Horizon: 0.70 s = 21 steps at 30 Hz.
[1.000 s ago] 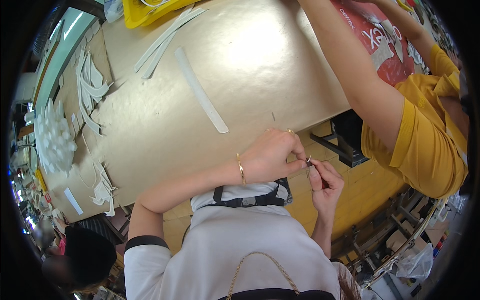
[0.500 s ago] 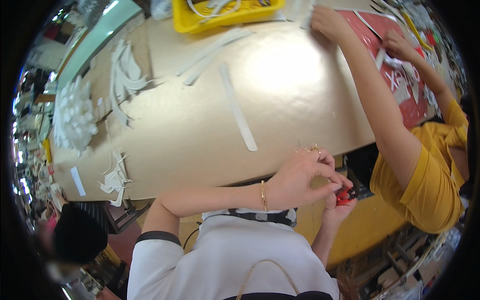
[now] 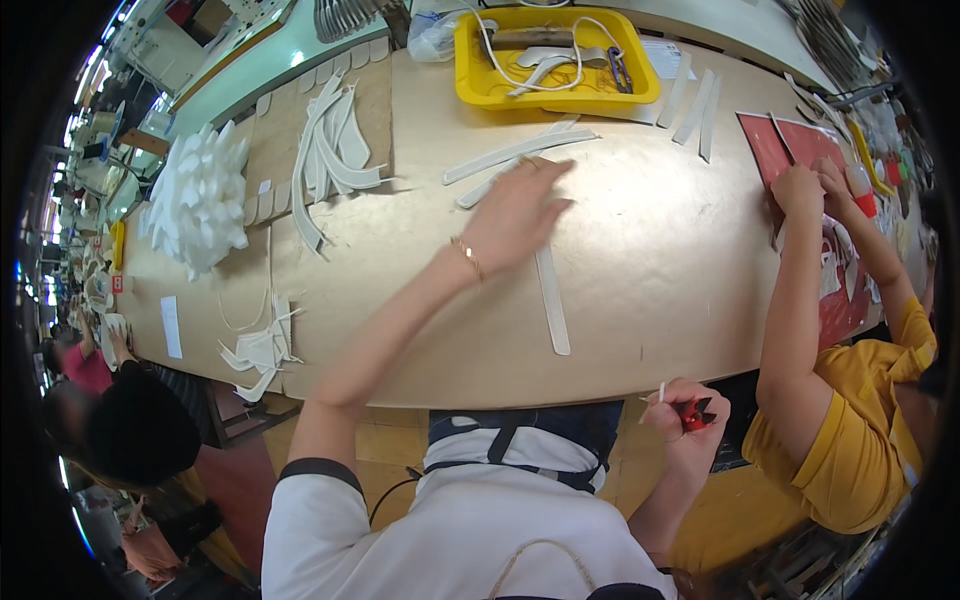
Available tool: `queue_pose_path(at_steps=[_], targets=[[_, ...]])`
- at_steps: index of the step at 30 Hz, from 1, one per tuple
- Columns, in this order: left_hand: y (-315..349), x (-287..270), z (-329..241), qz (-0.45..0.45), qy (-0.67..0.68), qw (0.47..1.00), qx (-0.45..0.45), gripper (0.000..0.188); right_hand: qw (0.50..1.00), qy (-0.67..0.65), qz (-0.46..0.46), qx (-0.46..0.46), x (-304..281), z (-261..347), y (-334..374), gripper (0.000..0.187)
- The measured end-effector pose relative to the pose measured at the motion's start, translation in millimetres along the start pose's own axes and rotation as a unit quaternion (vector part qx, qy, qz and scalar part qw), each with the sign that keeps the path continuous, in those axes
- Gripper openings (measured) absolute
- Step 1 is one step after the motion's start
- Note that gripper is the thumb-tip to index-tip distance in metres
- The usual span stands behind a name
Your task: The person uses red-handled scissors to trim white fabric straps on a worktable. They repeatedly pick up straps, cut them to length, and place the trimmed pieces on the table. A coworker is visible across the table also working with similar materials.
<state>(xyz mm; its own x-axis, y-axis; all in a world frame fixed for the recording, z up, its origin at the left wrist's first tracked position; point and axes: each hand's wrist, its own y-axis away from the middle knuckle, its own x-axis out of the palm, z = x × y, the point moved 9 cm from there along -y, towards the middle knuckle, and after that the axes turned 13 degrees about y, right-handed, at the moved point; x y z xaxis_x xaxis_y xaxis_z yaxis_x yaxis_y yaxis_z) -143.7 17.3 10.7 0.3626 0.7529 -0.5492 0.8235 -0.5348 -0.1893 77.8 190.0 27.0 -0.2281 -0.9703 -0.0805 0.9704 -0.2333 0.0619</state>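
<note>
**Left hand out over the white strips, right hand at the surface edge with red snips**

Change from half a second ago: both hands were together at the near edge of the surface, working on something small. Now the left hand is stretched far out across the tan surface, motion-blurred, fingers spread and released, holding nothing, palm down over the white strips. Judged as a reach for the next piece.

The nearest long white strip lies flat just below that hand, running toward the near edge. More white strips lie just beyond the fingertips, between the hand and the yellow tray.

The right hand stays below the near edge of the surface, fingers clenched around small red snips, with a thin white sliver sticking up from the grip.

Packages and signs, relative to the yellow tray: the tray is rectangular, at the far edge, holding cords and pale pieces. Right of it lies a red sheet under a co-worker's hands, yellow sleeve. Left of it, curved white cut pieces on a brown board, then a white fluffy pile. Well left and nearer, a small white paper slip lies flat; print not readable.
</note>
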Motion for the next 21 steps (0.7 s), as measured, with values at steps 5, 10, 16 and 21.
queue_pose_path(at_steps=[5, 10, 16, 21], targets=[[13, 3, 39, 0.054, -0.074, 0.992, -0.083, 0.027, 1.0, 0.017, 0.003, 0.024, -3, -3, 7, 0.022], [59, -21, 47, -0.021, -0.098, 0.981, -0.168, 0.024, 0.997, 0.005, -0.014, 0.07, -10, -16, 10, 0.024], [144, -31, 17, -0.069, -0.266, 0.951, -0.142, 0.045, 0.996, 0.043, 0.051, 0.058, -4, -12, -11, 0.021], [174, 57, -8, 0.115, -0.139, 0.98, -0.079, 0.076, 0.988, 0.078, 0.094, 0.093, 18, -11, -21, 0.015]])
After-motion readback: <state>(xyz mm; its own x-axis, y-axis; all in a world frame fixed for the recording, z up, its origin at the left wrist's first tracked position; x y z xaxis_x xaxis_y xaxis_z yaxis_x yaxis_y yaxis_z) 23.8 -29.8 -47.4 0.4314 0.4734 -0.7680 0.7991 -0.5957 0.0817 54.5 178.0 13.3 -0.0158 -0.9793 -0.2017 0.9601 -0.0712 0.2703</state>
